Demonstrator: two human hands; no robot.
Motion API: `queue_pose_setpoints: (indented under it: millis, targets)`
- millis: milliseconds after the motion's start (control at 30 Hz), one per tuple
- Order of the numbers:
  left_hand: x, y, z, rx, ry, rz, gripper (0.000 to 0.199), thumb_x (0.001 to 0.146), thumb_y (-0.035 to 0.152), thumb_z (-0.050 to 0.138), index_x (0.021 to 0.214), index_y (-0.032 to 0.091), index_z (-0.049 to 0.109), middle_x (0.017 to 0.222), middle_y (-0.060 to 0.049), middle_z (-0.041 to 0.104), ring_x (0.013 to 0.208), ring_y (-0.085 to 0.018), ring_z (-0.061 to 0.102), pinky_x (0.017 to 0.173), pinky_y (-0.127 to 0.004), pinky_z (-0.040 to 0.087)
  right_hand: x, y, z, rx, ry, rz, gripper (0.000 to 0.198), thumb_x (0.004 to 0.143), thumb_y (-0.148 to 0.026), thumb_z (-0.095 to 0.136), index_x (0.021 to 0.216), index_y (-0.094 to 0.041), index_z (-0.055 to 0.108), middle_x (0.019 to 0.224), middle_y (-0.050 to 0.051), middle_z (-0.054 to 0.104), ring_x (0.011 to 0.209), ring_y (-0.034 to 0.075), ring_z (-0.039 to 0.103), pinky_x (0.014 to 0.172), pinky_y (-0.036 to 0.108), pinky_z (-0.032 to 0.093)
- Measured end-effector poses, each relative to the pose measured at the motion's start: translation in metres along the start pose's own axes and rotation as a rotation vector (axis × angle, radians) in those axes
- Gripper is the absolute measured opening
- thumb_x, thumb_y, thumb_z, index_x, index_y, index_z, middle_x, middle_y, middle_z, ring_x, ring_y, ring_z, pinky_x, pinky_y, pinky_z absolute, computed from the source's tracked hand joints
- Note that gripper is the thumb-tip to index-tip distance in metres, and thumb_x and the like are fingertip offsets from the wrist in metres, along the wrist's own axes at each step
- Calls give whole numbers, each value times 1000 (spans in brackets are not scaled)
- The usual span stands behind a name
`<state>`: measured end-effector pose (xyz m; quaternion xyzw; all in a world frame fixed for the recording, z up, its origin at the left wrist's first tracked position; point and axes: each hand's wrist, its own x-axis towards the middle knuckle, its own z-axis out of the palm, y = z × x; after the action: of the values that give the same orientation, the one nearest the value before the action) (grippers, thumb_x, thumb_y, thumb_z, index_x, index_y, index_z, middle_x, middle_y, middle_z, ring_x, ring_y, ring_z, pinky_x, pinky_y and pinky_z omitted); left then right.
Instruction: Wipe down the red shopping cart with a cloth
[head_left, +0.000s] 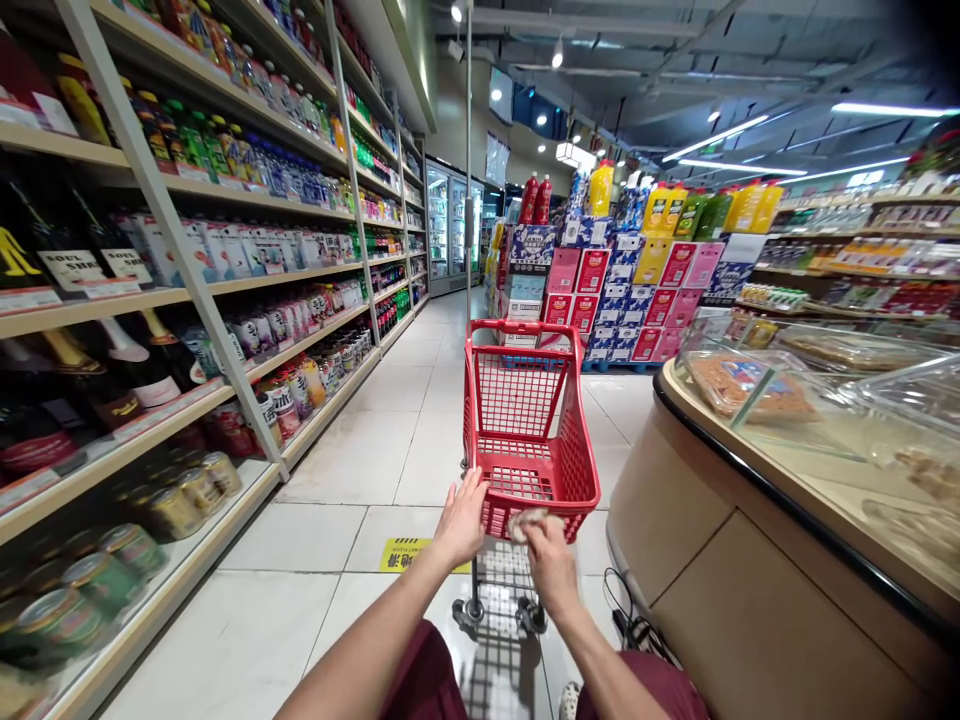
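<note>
A red plastic shopping cart [589, 450] stands right in front of me, its basket holding nothing that I can see. My left hand [461, 518] lies against the basket's near left corner with its fingers stretched out. In my right hand [553, 565] is a crumpled, pale beige cloth [529, 522], pinched between closed fingers at the near rim of the basket. The cloth appears to touch the red plastic there. Below the basket, dark caster wheels [469, 612] rest on the tiled floor.
Drink shelves [300, 270] run along the left. A curved counter [720, 540] with packaged food stands close on the right, with black cables [626, 610] on the floor beside it. Stacked drink cartons [581, 285] rise ahead. A yellow floor sticker [405, 553] lies left of the cart.
</note>
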<state>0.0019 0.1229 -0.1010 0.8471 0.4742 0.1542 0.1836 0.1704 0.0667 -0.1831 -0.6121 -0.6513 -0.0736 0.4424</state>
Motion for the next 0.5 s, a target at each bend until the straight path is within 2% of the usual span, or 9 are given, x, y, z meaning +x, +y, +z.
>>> queue_pose_setpoints:
  millis: [67,133,200,267,367,433,500]
  targets:
    - [-13,0,13,-207,59,-50,61,64,5,39,124,15,37,141,-8,28,130,-15,22,108,-36,17,-11,-8,9,75,-41,56,30,74,-10,39,90,-22,61,87,7,59,81,18,57,68,30,48]
    - [-26,5,29,-503,62,-133,52,71,13,41,123,15,38,135,-8,39,124,-16,33,104,-33,26,-17,-15,7,169,-49,149,28,73,-13,42,95,-20,58,90,7,60,80,18,58,68,30,49]
    - [-32,17,44,-854,-5,-200,45,76,25,43,121,14,41,127,-9,48,117,-18,43,99,-33,33,-15,-25,-2,248,-28,228,22,74,-17,45,93,-19,56,88,6,62,78,19,59,67,30,49]
    - [-32,31,52,-1187,-99,-222,42,79,33,43,116,13,46,118,-10,56,108,-20,51,94,-34,38,-11,-34,-12,279,41,241,17,76,-20,45,89,-19,56,89,7,62,83,19,59,72,32,48]
    - [-29,46,54,-1502,-131,-321,39,77,39,48,105,12,53,100,-9,64,93,-19,59,85,-32,43,-14,-39,-16,221,65,100,32,79,-22,42,108,-18,52,113,11,55,108,22,49,89,40,42]
    - [-28,47,49,-1580,-153,-430,42,77,46,49,102,13,55,92,-8,66,88,-19,60,81,-31,43,-23,-35,-11,152,-30,-15,47,78,-22,44,124,-17,40,124,12,47,117,24,41,93,43,39]
    - [-27,43,43,-1564,-294,-471,47,77,53,45,102,14,55,90,-7,66,85,-19,60,78,-32,43,-30,-29,-6,91,-104,-75,54,77,-20,45,130,-18,34,128,11,44,119,24,39,94,43,40]
